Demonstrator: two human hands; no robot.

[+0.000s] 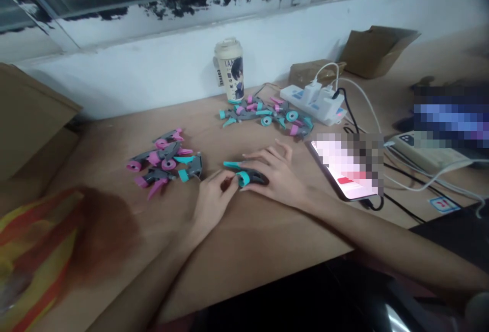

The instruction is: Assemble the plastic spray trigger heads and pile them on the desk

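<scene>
Both my hands meet on a small grey plastic part with teal pieces (244, 175) that rests on the wooden table (244, 250). My left hand (214, 197) pinches its near end with thumb and fingers closed. My right hand (277, 174) lies over its far side, fingers curled around it. To the left lies a pile of grey parts with pink and teal pieces (166, 161). A second pile of similar parts (267, 112) lies farther back, near the cup.
A paper coffee cup (229, 70) stands at the wall. A white power strip (313, 100) with chargers and cables sits at the back right. A lit phone (344, 169) lies right of my hands. Cardboard boxes (376, 49) stand behind. A red-yellow bag (38, 255) lies at the front left.
</scene>
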